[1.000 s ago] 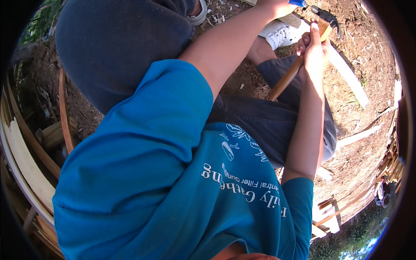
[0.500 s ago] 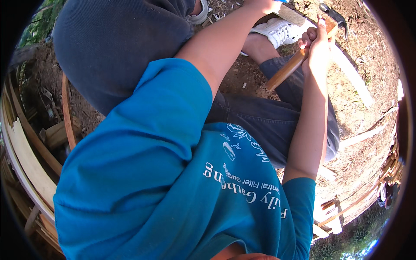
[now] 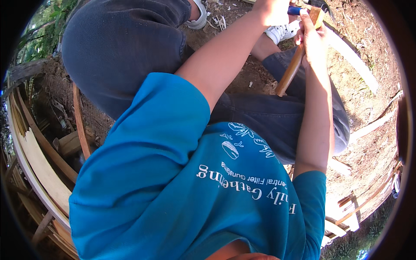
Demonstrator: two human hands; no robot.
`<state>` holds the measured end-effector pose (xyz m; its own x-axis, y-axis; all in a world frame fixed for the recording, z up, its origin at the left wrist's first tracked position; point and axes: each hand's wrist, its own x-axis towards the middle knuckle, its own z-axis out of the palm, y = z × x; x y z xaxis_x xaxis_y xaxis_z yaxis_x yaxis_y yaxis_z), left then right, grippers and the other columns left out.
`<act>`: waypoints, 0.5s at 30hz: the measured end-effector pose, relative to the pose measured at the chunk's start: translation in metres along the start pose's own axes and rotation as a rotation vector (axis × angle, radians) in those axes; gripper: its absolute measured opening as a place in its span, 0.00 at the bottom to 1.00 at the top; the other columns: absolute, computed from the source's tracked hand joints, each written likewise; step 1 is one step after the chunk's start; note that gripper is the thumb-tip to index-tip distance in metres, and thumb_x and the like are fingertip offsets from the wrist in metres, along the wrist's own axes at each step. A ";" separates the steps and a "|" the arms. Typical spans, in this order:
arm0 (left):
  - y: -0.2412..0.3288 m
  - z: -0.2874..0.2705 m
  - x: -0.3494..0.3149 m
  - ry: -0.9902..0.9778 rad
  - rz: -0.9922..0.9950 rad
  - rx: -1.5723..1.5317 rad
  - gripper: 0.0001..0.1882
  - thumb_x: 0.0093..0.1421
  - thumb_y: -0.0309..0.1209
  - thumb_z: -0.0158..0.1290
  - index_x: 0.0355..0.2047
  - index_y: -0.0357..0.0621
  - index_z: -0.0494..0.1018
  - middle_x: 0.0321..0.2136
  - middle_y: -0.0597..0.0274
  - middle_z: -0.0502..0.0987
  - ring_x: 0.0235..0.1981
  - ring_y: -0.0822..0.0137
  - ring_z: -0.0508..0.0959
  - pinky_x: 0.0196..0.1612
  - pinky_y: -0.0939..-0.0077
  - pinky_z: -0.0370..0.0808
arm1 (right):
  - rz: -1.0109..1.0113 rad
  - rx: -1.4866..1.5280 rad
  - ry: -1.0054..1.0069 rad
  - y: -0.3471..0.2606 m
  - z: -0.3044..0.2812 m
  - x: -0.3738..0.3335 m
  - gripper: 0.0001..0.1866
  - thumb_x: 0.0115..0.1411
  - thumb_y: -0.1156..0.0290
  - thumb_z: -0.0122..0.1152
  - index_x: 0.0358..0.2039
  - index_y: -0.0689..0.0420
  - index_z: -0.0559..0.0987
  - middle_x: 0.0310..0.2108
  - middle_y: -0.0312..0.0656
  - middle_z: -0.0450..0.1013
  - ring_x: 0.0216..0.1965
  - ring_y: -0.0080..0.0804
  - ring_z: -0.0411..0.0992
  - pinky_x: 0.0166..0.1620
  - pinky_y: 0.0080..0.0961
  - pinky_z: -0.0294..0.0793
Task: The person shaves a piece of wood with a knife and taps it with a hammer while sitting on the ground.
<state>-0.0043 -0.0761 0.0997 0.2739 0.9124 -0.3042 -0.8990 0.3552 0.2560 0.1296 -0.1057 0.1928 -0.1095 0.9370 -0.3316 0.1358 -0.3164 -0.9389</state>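
Note:
At the top of the head view my right hand (image 3: 313,41) is closed around the wooden handle of a hammer (image 3: 290,73). The handle slants down to the left, over my bent leg. The hammer's dark metal head is partly cut off by the upper edge. Beside it my left hand (image 3: 274,12), strongly lit, is closed on a short blue cylindrical piece (image 3: 295,10) that looks like a tool handle. Its far end meets the fingers of my right hand, near the hammer's head. What lies beyond both hands is out of the picture.
My legs are folded in dark trousers (image 3: 125,47); a white shoe (image 3: 279,34) is just below my hands. A pale wooden strip (image 3: 353,60) lies on the dirt at right. Split wood strips (image 3: 43,158) curve along the left, and more wood pieces (image 3: 344,216) lie lower right.
My right hand and the hammer have shifted left, close to my left hand. The blue piece now shows more fully between the hands. The wooden piece by my left hand has gone from view.

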 end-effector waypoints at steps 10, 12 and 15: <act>0.009 0.037 -0.031 0.249 0.343 1.869 0.20 0.73 0.42 0.40 0.50 0.38 0.71 0.39 0.37 0.81 0.43 0.42 0.82 0.42 0.51 0.78 | -0.109 -0.144 0.024 0.012 -0.007 0.011 0.17 0.61 0.53 0.72 0.31 0.53 0.79 0.19 0.30 0.72 0.15 0.11 0.65 0.19 0.12 0.64; 0.019 0.045 -0.042 0.159 0.434 1.814 0.14 0.66 0.35 0.49 0.46 0.41 0.73 0.36 0.35 0.81 0.42 0.37 0.81 0.45 0.47 0.77 | -0.099 -0.171 0.013 0.013 -0.006 0.014 0.18 0.61 0.51 0.72 0.31 0.53 0.79 0.20 0.31 0.74 0.16 0.11 0.66 0.20 0.11 0.64; 0.051 0.065 -0.062 0.083 0.545 1.970 0.18 0.58 0.35 0.59 0.47 0.42 0.74 0.39 0.39 0.81 0.44 0.39 0.81 0.47 0.49 0.77 | -0.150 -0.020 0.071 -0.002 0.006 0.006 0.21 0.64 0.49 0.67 0.37 0.57 0.81 0.23 0.35 0.77 0.18 0.13 0.68 0.22 0.12 0.67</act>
<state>-0.0451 -0.1013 0.1912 0.0959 0.9889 0.1134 0.6573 -0.1485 0.7389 0.1224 -0.1002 0.1922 -0.0598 0.9819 -0.1798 0.1428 -0.1699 -0.9751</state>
